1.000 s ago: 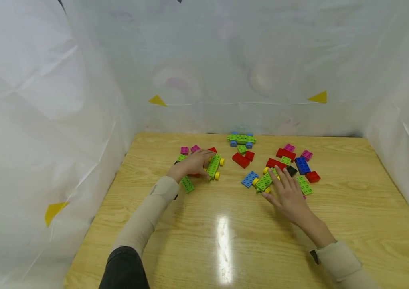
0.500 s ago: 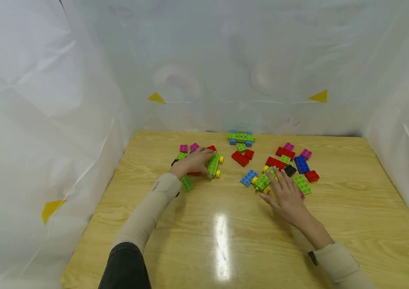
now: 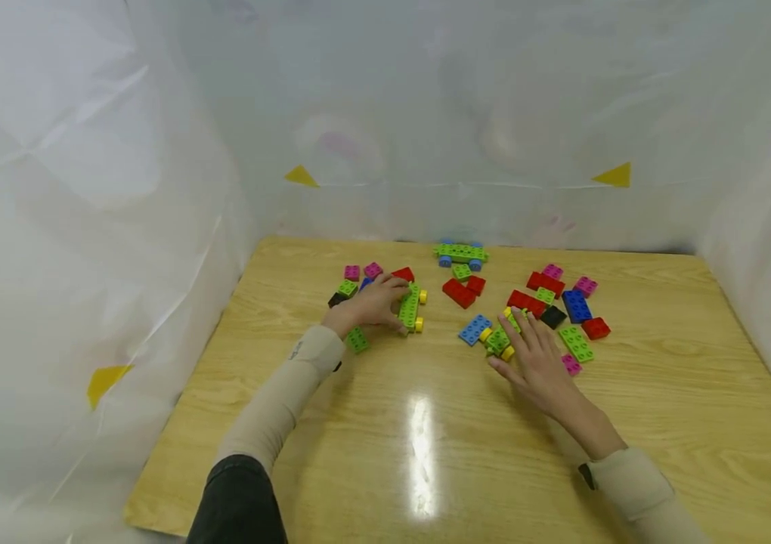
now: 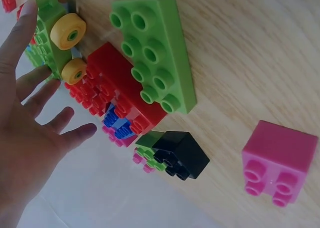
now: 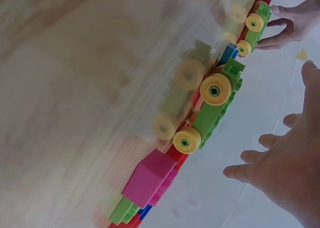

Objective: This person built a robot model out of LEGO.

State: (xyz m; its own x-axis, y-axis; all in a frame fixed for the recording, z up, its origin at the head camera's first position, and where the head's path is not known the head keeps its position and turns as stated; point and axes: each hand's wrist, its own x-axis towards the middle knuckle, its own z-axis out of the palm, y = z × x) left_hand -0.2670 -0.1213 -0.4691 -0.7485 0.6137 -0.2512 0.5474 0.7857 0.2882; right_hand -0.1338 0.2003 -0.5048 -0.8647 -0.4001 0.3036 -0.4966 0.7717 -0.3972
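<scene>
My left hand (image 3: 373,302) is over the left group of bricks, its fingers spread beside a green wheeled base (image 3: 410,308) with yellow wheels. In the left wrist view the thumb and fingers lie close to that base (image 4: 52,30); contact is hard to tell. My right hand (image 3: 540,366) has its fingers spread over a second green wheeled base (image 3: 500,340), also yellow-wheeled and partly hidden under the fingertips. The right wrist view shows a gap between the right hand (image 5: 285,168) and this base (image 5: 215,110). A light blue brick (image 3: 475,330) lies just left of it.
A green base with blue wheels (image 3: 460,253) stands at the back edge, near a small green brick (image 3: 462,272) and red bricks (image 3: 459,293). Right of the right hand lie a dark blue brick (image 3: 577,306), a black brick (image 3: 552,316) and several others. Plastic sheeting (image 3: 453,113) walls the table.
The head view has shifted slightly. Both hands stay nearly where they were, over the same two wheeled bases, and the bricks show no clear movement.
</scene>
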